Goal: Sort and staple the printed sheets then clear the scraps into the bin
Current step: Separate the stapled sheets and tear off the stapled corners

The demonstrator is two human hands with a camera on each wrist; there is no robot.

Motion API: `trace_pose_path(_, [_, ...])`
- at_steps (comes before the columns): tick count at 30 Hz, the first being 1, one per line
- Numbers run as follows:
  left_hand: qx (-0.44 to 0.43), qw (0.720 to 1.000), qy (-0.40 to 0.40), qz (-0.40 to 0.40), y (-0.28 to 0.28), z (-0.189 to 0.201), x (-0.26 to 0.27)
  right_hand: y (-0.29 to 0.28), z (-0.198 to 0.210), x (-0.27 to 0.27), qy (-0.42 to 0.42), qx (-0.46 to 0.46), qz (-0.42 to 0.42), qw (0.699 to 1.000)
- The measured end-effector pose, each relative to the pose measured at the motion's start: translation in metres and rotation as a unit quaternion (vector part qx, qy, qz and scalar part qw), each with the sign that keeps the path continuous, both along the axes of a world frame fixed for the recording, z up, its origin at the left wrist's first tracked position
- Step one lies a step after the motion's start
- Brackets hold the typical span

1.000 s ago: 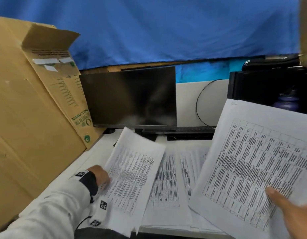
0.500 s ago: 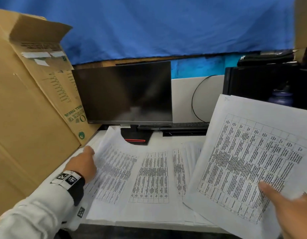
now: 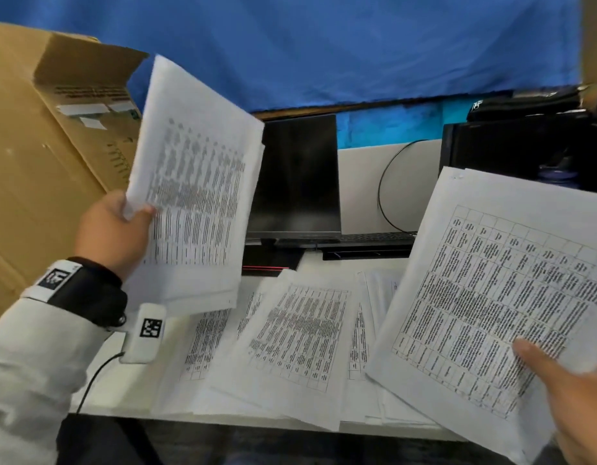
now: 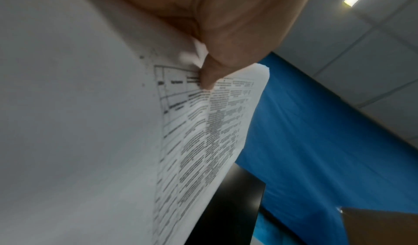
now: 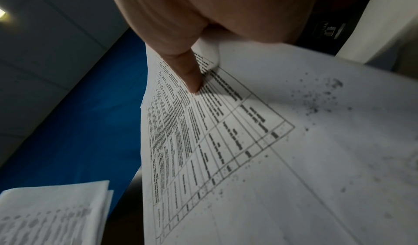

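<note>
Head view: left hand (image 3: pixel 114 229) pinches a raised sheet stack (image 3: pixel 196 196), right hand (image 3: pixel 578 397) grips a printed sheet (image 3: pixel 498 297) above the counter (image 3: pixel 122 387).

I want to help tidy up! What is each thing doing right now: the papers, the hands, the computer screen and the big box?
left hand: grips a lifted bundle of sheets.
left bundle: raised off the desk, tilted up.
right hand: thumb pinches a second bundle.
right bundle: held above the desk, slanted.
loose sheets: spread overlapping on the desk, unsorted.
monitor: screen dark.
cardboard box: flap open.
</note>
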State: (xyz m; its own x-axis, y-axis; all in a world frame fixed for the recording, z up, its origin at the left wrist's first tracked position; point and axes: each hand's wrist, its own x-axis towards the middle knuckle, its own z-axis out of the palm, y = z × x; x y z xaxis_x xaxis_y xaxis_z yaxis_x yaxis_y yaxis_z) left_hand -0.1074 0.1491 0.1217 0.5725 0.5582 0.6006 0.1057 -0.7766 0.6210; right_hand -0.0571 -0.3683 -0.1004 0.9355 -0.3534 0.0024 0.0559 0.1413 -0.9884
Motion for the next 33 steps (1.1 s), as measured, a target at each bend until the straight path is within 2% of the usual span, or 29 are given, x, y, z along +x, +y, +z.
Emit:
trace_pose_path(3, [-0.031, 0.996, -0.073, -0.031, -0.001, 0.009, 0.0, 0.001, 0.005, -0.002, -0.001, 0.014, 0.006, 1.0])
trace_pose_path(5, [-0.128, 0.985, -0.08, -0.081, -0.006, 0.002, 0.005, 0.001, 0.005, -0.003, -0.001, 0.023, 0.005, 1.0])
trace_pose_path(7, [-0.222, 0.966, -0.015, -0.134, -0.016, -0.018, 0.016, -0.001, 0.005, -0.004, 0.0, 0.029, -0.001, 1.0])
trace_pose_path(9, [-0.252, 0.945, 0.119, -0.174, -0.031, -0.052, 0.025, 0.002, 0.012, -0.008, -0.007, 0.027, -0.016, 0.999])
trace_pose_path(10, [-0.242, 0.935, 0.185, -0.179, -0.038, -0.074, 0.03, 0.005, 0.015, -0.009, -0.007, 0.024, -0.022, 0.999])
trace_pose_path(12, [-0.151, 0.928, 0.305, -0.151, -0.051, -0.118, 0.042, 0.01, 0.024, -0.013, -0.018, 0.029, -0.012, 0.999])
trace_pose_path(15, [-0.005, 0.886, 0.455, -0.092, -0.067, -0.158, 0.053, 0.012, 0.031, -0.019, -0.034, 0.039, -0.008, 0.999])
trace_pose_path(18, [0.141, 0.841, 0.519, -0.057, -0.08, -0.165, 0.052, 0.013, 0.036, -0.023, -0.044, 0.037, -0.016, 0.998])
trace_pose_path(21, [0.187, 0.829, 0.523, -0.065, -0.086, -0.17, 0.051, 0.014, 0.036, -0.023, -0.031, 0.019, -0.024, 0.999])
trace_pose_path(23, [0.173, 0.834, 0.518, -0.071, -0.086, -0.169, 0.048, 0.017, 0.034, -0.022, -0.025, 0.012, -0.032, 0.999])
trace_pose_path(26, [0.123, 0.875, 0.464, -0.066, -0.087, -0.154, 0.036, 0.024, 0.035, -0.021, -0.026, 0.008, -0.026, 0.999])
trace_pose_path(30, [0.018, 0.94, 0.328, -0.095, -0.083, -0.115, 0.007, 0.032, 0.04, -0.021, -0.013, -0.006, -0.027, 1.0])
trace_pose_path(33, [-0.036, 0.964, 0.211, -0.159, -0.074, -0.082, -0.024, 0.04, 0.047, -0.018, 0.004, -0.017, -0.024, 1.0])
